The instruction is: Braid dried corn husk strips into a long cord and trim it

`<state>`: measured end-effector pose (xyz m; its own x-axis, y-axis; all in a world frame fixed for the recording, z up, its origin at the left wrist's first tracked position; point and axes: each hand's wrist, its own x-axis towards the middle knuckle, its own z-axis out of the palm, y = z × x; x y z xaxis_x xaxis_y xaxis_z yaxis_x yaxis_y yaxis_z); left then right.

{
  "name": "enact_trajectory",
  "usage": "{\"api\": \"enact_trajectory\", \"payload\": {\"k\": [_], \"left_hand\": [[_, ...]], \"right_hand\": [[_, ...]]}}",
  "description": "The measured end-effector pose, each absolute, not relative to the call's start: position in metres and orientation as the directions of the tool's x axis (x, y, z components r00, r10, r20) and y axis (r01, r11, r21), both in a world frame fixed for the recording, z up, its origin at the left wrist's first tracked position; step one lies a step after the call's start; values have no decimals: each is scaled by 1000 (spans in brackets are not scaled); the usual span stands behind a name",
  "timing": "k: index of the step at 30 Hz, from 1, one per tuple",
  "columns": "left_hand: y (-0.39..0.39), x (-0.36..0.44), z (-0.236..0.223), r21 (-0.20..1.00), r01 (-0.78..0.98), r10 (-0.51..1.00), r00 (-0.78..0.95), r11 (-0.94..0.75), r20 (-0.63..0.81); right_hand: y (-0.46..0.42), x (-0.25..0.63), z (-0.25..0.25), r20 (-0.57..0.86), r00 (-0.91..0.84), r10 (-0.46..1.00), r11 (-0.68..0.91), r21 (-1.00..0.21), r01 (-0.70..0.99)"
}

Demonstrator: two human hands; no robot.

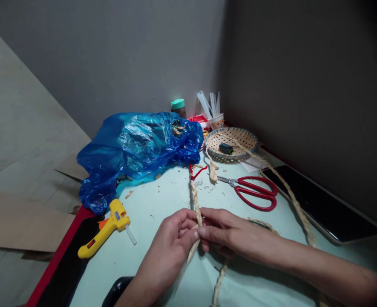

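A pale braid of plant fibre [195,198] runs toward me from a red tie [192,171] at its far end. My left hand [172,238] pinches it from the left, with loose strands trailing below the fingers. From the right, my right hand [222,230] grips the braid at the same spot, its thumb meeting the left thumb. Another length of braid [219,281] lies under and in front of my right hand. Red-handled scissors [255,192] rest on the table beyond my right hand.
A yellow glue gun [107,230] lies at left, before a blue plastic bag [137,140]. At the back stand a woven basket [233,158], a cup of glue sticks [217,122] and a green-lidded jar [178,106]. A dark tablet [322,204] lies right; fibre scraps dot the table [165,200].
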<state>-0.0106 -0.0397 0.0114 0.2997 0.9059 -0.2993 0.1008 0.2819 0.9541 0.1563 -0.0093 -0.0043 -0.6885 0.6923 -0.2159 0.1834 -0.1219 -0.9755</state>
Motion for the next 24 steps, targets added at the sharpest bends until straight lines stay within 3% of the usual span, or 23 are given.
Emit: {"api": "enact_trajectory", "payload": {"k": [3, 8, 13, 19, 21, 24], "left_hand": [[-42, -13, 13, 944, 184, 921, 235, 273, -312], [-43, -18, 17, 844, 511, 943, 171, 162, -285], [-44, -20, 19, 780, 622, 965, 161, 65, -209], [-39, -22, 23, 627, 779, 947, 216, -21, -237], [-35, -25, 24, 624, 781, 969, 180, -37, -168], [-24, -30, 24, 712, 701, 990, 119, -28, -78]], "right_hand": [[-8, 158, -5, -160, -680, 715, 26, -967, 255], [-12, 157, -8, -91, -618, 781, 229, -879, 418], [-16, 157, -8, -103, -599, 794, 258, -835, 486], [-12, 155, -5, -105, -612, 784, 331, -763, 555], [-11, 153, -5, -89, -604, 792, 318, -784, 533], [-12, 152, -6, -127, -600, 790, 203, -869, 451]]}}
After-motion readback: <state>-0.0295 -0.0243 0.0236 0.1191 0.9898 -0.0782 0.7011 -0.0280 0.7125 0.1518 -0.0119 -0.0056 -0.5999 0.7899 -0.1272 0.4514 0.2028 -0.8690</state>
